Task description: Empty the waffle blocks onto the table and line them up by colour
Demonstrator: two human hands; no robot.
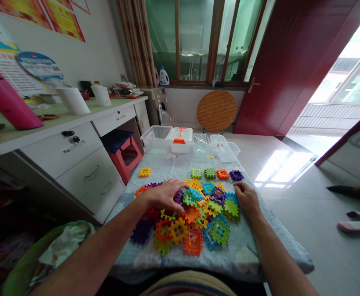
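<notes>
A heap of square plastic interlocking blocks with notched edges covers the middle of the table, in orange, yellow, green, blue and purple. My left hand [167, 194] reaches over the heap's left side, thumb and fingers spread apart beside a green window-pattern block [190, 198]. On the heap's right edge, my right hand [248, 200] rests with its fingers curled in, near a green block [231, 210]; whatever they may hold is hidden. Behind the heap stand a light green block [196, 173], a darker green one [210, 173], an orange one [222, 174], a purple one [236, 175] and a yellow one [144, 172].
Clear plastic boxes line the far end of the cloth-covered table [155, 263], one with a lid and orange clasp [180, 144]. A red stool [126, 158] and a drawer desk [84, 172] stand left. A lined bin [22, 263] is at lower left.
</notes>
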